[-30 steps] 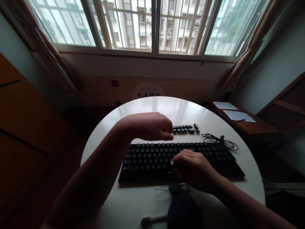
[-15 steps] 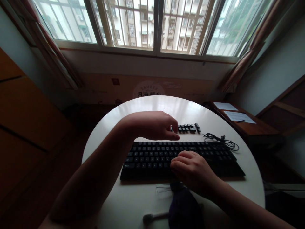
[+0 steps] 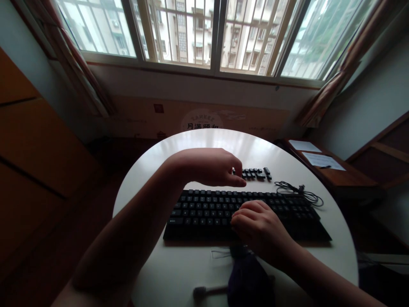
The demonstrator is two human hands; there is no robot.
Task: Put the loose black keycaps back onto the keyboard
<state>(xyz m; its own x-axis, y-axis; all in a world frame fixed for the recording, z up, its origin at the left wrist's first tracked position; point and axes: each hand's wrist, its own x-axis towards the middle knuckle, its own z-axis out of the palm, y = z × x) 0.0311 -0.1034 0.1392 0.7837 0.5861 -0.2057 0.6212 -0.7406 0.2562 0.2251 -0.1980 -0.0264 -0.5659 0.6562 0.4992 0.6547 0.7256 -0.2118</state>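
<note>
The round white table [image 3: 255, 153] curves behind everything, with open surface between its far edge and the left hand [image 3: 220, 168], and another strip between that hand and the top edge of the black keyboard [image 3: 204, 214]; the keyboard's front edge faces the near part of the table, where a brush [image 3: 212, 291] and a dark purple object [image 3: 247, 277] lie. The coiled cable [image 3: 301, 187] narrows the room at the far right corner. The left hand bends in with fingers curled, thumb near them, beside the loose keycaps [image 3: 255, 174]; I cannot tell whether it grips one. The right hand [image 3: 255, 221] lies over the keyboard's lower rows, fingers bunched, their contents hidden. Compared with a second ago, the left hand sits slightly farther right along the keycaps, while the right hand remains about where it was over the keyboard
</note>
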